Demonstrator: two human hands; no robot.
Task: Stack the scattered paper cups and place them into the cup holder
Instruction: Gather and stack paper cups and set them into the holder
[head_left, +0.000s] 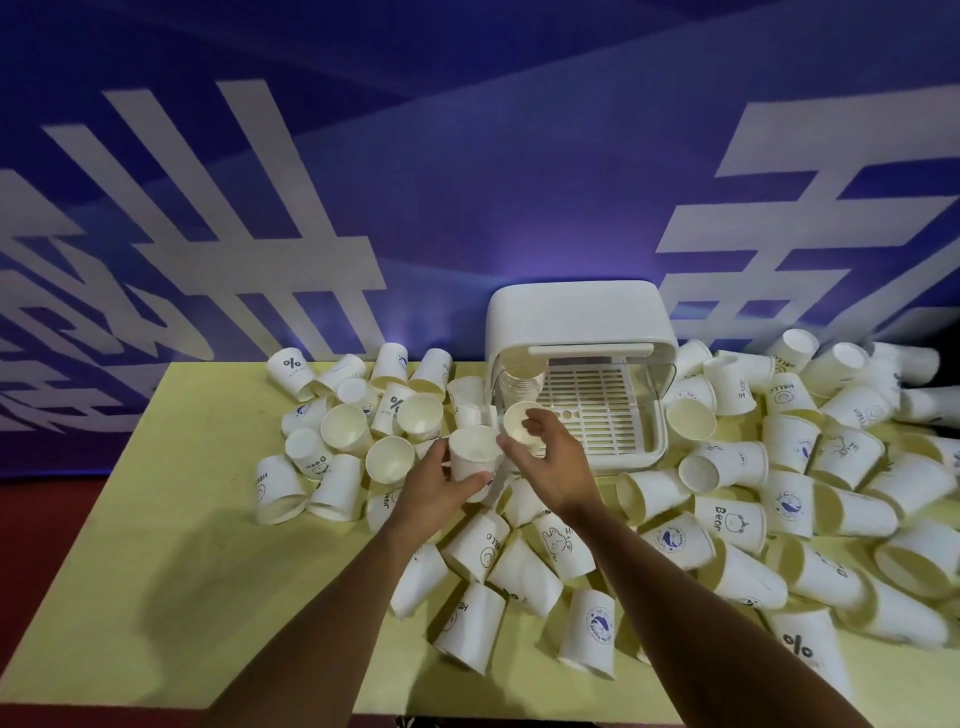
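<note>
Several white paper cups lie scattered over a yellow table (156, 545). My left hand (434, 486) grips one upright cup (471, 454) just left of the white cup holder (579, 332). My right hand (550, 462) holds a second cup (514, 421) by its rim, tilted with its mouth toward me, at the holder's front left corner. The holder's lid is raised, showing a slatted tray (597, 410) and a cup (522, 382) in its left rear.
Cup piles (810, 483) crowd the table to the right of the holder, and more cups (353, 421) lie to the left and in front. A blue wall with large white characters (260, 208) stands right behind the table. Bare table shows at the near left.
</note>
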